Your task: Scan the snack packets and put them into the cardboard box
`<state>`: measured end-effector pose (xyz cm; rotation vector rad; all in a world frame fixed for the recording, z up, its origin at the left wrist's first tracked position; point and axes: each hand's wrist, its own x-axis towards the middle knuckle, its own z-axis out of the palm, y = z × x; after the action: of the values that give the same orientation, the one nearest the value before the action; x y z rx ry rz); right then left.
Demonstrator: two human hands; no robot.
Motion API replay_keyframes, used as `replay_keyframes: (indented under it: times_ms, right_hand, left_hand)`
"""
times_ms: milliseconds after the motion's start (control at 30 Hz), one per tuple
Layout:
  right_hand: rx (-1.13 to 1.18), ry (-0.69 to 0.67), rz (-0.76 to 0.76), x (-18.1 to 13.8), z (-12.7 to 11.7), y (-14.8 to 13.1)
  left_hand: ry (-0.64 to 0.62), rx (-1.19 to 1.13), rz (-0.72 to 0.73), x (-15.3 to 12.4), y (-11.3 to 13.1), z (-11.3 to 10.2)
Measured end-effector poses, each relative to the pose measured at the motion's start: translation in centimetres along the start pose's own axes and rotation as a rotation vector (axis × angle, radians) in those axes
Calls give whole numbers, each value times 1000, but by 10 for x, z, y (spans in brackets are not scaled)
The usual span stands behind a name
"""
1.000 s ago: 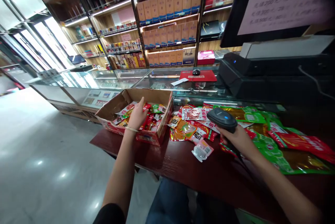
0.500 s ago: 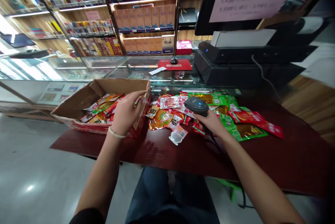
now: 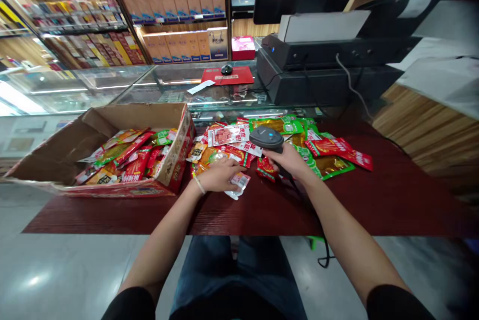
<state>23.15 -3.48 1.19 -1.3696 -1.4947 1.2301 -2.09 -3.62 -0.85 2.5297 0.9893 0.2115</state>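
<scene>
My right hand [image 3: 286, 160] is wrapped round the handle of a black barcode scanner [image 3: 266, 136]. The scanner head points left over a heap of snack packets, with a blue light on top. Beneath it lies a red packet [image 3: 266, 169]. My left hand [image 3: 221, 175] reaches over the near left side of the heap, thumb and fingers apart. It touches a small pink and white packet [image 3: 239, 184], partly covering it. Just beyond my left hand are an orange packet [image 3: 197, 150] and a white and red packet [image 3: 226, 135].
To the left stands an open cardboard box [image 3: 170, 170] with several snack packets inside. Green-edged packets [image 3: 333, 166] lie right of the scanner. The scanner's cord [image 3: 310, 205] hangs over the edge of the dark red table [image 3: 374, 205]. Behind are a glass counter and a black register [image 3: 325, 83].
My left hand has moved from the box's right edge onto the heap, at the small pink and white packet. My right hand still holds the scanner. The view has shifted right and down.
</scene>
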Motion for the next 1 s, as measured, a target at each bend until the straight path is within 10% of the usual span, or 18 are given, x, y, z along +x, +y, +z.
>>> replay_keyframes:
  times_ms: [267,467,600,1000]
  right_hand:
    - [-120,74,-83,-5,3,-10]
    - [-70,46,-42,-6,12,-6]
    - [-47,49,-84,-5,21,2]
    - [-187,-113,-292,-11,34,6]
  left_hand:
    - [104,-174,-47,-4,-3,1]
    - [636,-912,-400,-1,-13,-1]
    - [735,-1428,-431,4,-18,2]
    - [833,-1422,-419,8,-31,15]
